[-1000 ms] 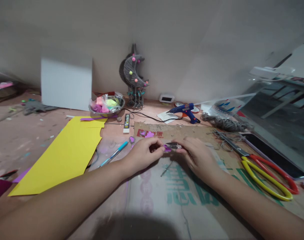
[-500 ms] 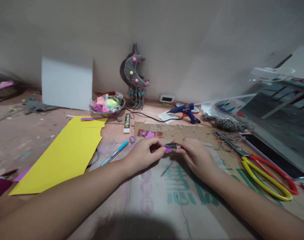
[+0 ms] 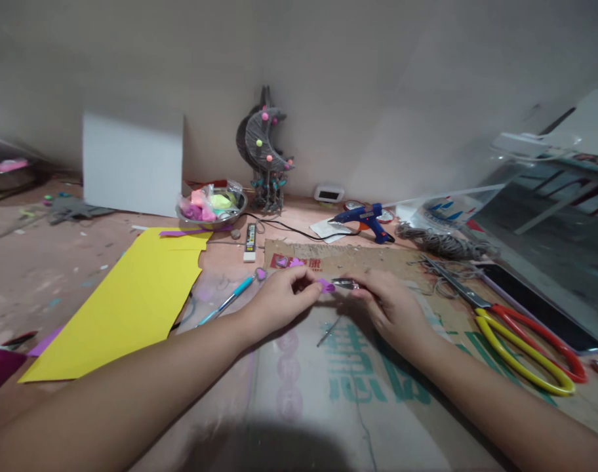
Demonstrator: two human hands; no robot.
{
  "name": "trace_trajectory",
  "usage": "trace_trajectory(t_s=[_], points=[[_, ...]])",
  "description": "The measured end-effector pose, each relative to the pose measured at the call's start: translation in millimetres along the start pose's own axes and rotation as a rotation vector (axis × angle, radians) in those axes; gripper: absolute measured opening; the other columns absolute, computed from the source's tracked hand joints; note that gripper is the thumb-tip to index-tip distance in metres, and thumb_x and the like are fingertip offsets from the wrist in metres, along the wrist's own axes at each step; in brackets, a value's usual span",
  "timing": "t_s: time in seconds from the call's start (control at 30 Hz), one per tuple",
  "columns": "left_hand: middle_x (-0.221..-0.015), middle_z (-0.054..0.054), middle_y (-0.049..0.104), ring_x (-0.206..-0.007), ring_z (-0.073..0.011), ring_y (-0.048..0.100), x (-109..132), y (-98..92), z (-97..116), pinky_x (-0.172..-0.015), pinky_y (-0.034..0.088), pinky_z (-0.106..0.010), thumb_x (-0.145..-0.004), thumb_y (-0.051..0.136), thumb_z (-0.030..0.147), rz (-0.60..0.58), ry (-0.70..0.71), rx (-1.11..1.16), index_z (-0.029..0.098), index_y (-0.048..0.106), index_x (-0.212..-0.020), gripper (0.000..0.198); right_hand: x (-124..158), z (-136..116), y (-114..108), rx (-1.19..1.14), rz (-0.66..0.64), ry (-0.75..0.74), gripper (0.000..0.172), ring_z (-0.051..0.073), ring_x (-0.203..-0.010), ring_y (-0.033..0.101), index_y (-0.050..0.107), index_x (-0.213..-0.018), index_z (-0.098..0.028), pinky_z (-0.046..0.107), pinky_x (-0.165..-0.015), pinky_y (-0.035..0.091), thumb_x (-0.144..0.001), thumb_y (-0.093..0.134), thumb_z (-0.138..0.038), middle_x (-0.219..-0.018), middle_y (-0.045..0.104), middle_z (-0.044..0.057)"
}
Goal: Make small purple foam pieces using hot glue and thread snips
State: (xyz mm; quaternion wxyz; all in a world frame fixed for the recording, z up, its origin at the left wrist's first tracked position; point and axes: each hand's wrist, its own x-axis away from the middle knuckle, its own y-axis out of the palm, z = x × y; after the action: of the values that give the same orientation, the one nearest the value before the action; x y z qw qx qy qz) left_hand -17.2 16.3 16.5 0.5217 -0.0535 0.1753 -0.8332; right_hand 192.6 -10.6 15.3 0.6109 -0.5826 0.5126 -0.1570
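Note:
My left hand (image 3: 285, 295) pinches a small purple piece (image 3: 327, 286) between thumb and fingertips, above the printed cardboard. Facing it, my right hand (image 3: 390, 305) is closed on a small metal tool (image 3: 345, 283), whose pointed tip lies just right of the purple piece, apart from it. The tool's handle is hidden in the palm. Behind my left hand lie more purple cutouts (image 3: 296, 262) on the cardboard (image 3: 368, 255). A blue pen (image 3: 227, 299) rests left of that hand. A thin dark stick (image 3: 328, 332) is below the hands.
Yellow paper (image 3: 126, 301) covers the left. At the back are a bowl of clay packets (image 3: 213, 204), a moon ornament (image 3: 264, 141) and a blue glue gun (image 3: 365, 216). Large scissors (image 3: 525, 351), a phone (image 3: 539, 305) and grey yarn (image 3: 441, 242) lie to the right.
The metal tool has drawn back slightly to the right, leaving a gap from the purple piece. The purple piece, still in my left hand, has shifted slightly left and up.

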Motion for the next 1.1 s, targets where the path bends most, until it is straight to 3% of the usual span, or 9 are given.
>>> trace_trajectory(t_s=[0.37,1.1], points=[[-0.064,0.003,0.048,-0.062,-0.0105,0.045,-2.7,-2.8,-3.1,-0.058,0.034,-0.022,-0.077,0.049,0.025,0.024,-0.036,0.062,0.017,0.048,-0.067,0.014,-0.8,-0.2,-2.4,0.247,-0.004,-0.163,0.027,0.019,-0.068,0.048,0.062,-0.102,-0.015,0.030,-0.061,0.031,-0.091,0.045,-0.032,-0.073,0.058,0.006],[-0.060,0.004,0.046,-0.057,-0.0100,0.043,-3.0,-1.3,-3.9,-0.054,0.033,-0.021,-0.075,0.050,0.025,0.010,-0.061,0.015,0.017,0.048,-0.065,0.013,0.0,0.5,-2.9,0.239,-0.036,-0.166,0.025,0.017,-0.066,0.047,0.063,-0.099,-0.017,0.030,-0.059,0.028,-0.091,0.044,-0.032,-0.069,0.058,0.004]])
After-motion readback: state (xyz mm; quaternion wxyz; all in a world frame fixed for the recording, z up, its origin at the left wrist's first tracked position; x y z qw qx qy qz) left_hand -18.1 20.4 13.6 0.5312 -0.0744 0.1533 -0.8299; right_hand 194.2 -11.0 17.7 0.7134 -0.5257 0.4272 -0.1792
